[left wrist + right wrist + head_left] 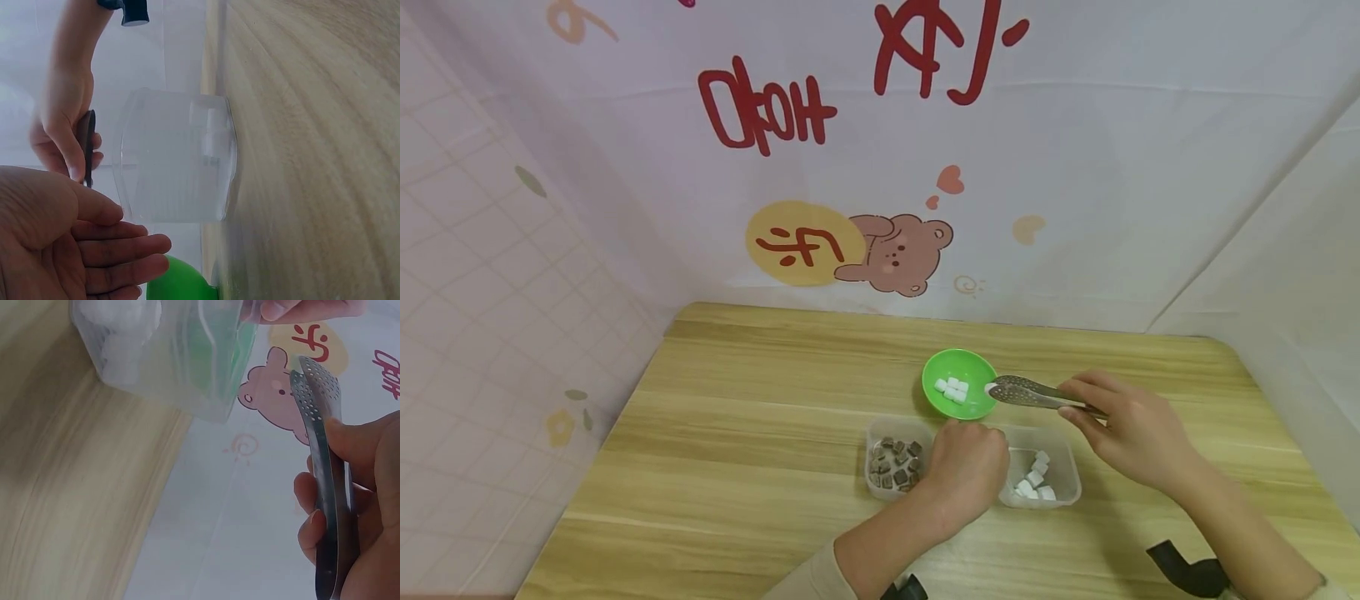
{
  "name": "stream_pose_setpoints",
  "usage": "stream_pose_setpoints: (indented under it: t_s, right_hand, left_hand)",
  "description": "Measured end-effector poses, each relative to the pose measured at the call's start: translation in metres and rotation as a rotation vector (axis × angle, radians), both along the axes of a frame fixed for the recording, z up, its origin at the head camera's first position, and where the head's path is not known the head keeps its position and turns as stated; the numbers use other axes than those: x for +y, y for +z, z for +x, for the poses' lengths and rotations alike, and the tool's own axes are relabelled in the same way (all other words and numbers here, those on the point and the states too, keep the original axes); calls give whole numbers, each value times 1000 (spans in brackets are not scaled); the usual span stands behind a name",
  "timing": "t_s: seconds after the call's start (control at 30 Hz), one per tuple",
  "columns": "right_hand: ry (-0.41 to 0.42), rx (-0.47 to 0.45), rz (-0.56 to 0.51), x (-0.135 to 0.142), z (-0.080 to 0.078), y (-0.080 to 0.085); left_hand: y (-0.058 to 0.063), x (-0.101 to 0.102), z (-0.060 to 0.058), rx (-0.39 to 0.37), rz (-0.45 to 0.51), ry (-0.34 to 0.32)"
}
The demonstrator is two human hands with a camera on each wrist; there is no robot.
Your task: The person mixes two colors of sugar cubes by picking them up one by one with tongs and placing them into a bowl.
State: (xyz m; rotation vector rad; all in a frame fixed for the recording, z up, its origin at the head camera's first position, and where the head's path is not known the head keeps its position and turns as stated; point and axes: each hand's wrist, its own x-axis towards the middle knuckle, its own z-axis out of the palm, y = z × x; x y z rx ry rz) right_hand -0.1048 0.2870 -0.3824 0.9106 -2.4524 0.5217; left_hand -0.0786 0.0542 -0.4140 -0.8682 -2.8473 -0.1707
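Observation:
My right hand (1138,433) grips metal tongs (1030,393) with perforated tips. The tips pinch a small white cube (990,389) over the right rim of the green bowl (934,367). In the bowl lies a cluster of white cubes (953,389). My left hand (967,467) is beside the clear plastic container (1067,446) with white cubes (1036,479) inside. In the left wrist view, the left hand's fingers (125,250) are loosely bent with nothing between them, thumb close to the container's rim. Left of that hand, a clear container (874,429) has brown cubes (898,467).
Everything stands on a wood-grain table (737,450). Behind it hangs a white cloth (1075,167) printed with a bear and red characters. Black straps (1187,571) show at the wrists.

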Motion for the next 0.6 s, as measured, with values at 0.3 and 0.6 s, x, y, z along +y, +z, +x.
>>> stream_pose_setpoints:
  t_s: [0.3,0.6]
  right_hand:
    - [-18,8,32,-10,-11,-14]
    - [-7,-25,8,-6,-8,-13]
  left_hand:
    - [1,0,0,29,-26,0]
    - [1,-1,-1,23,-45,-11]
